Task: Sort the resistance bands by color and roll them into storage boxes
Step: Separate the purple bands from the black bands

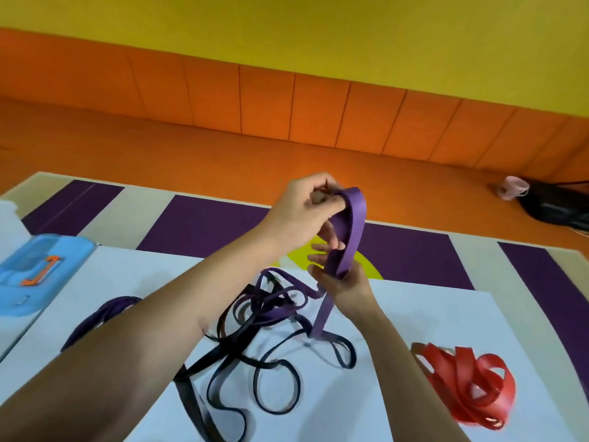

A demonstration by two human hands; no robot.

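Far left: a blue box [38,272] with an orange clasp [41,271] on its top lies at the left edge of the white worktop [430,311]. The box is partly cut off by the frame edge.

Left of centre: a loose purple band [102,315] lies flat on the worktop, partly hidden under the left forearm.

Centre: a tangle of bands [271,317], black and purple strands looped over one another, rests on the worktop and spreads toward the near edge.

Centre, raised above the tangle: the held purple band [352,231] is bent into a tall loop between both hands. The left hand [306,207] is clenched on the top bend of the loop, thumb and fingers pinching it. The right hand [342,277] grasps the lower part of the same loop, fingers curled round it. Below the right hand the band's free length hangs down and meets the worktop beside the tangle.

Right: a heap of red bands [471,384] lies on the worktop, well apart from the tangle.

Beyond the worktop: a mat [207,224] in purple and cream stripes, then an orange floor and wall padding. Far right on the floor: a pink object [513,188] touching a black bag [557,207]; detail too blurred to tell.
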